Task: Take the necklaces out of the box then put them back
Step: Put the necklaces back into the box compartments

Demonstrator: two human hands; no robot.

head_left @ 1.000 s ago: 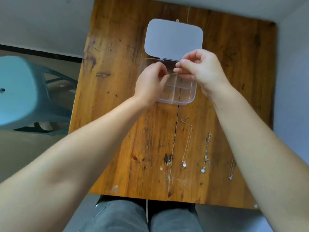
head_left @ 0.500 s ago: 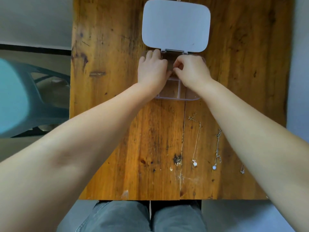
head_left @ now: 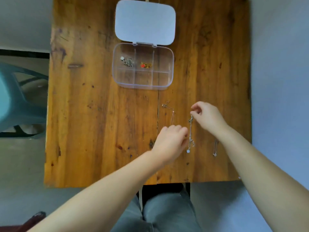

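A clear plastic box (head_left: 169,64) with an open lid (head_left: 145,21) sits at the table's far middle. A silver necklace (head_left: 127,61) lies bunched in its back-left compartment and a gold necklace with a red pendant (head_left: 145,65) in the back-middle one. Three necklaces lie on the wood nearer me. My right hand (head_left: 207,116) pinches the top end of the middle silver necklace (head_left: 190,131). My left hand (head_left: 171,141) touches the same chain lower down, by its pendant. Another thin chain (head_left: 168,108) is partly hidden under my left hand. A third necklace (head_left: 215,148) lies at the right.
The wooden table (head_left: 93,114) ends just in front of my knees. A teal plastic chair (head_left: 15,101) stands to the left of the table. A grey wall runs along the right side.
Both hands have left the box and moved toward me to the middle necklace on the table. A gold necklace with a red pendant now lies in the box's back-middle compartment.
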